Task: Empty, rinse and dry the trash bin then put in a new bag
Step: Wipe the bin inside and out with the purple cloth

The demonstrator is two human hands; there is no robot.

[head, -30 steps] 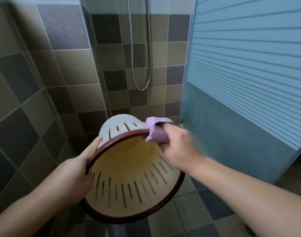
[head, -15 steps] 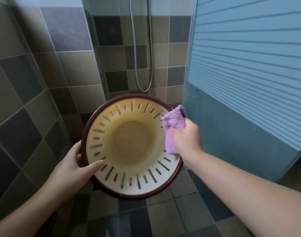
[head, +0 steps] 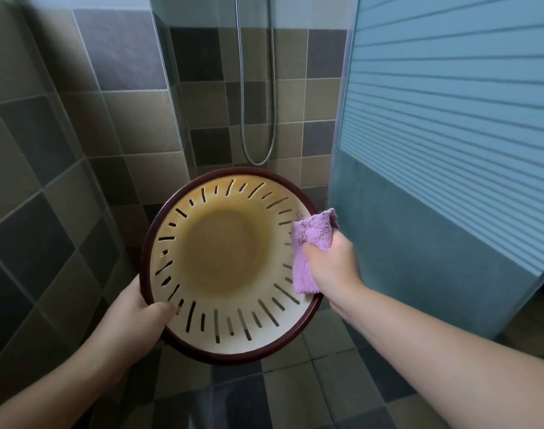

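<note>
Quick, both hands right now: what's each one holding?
Left hand: grips the trash bin by its dark rim.
Right hand: grips the purple cloth at the bin's right inner wall.

We extend both forearms forward from the lower corners of the view, bare to the frame edge. Our left hand [head: 137, 317] sits at the lower-left rim of the trash bin [head: 224, 342]: thumb [head: 159, 309] laid over the rim onto the inner wall, remaining fingers hidden behind the outside. Our right hand [head: 334, 267] is raised at the right rim, wrist straight, back of the hand facing us, fingers curled in a closed grip around the purple cloth [head: 310, 243], which lies against the inner wall.
</note>
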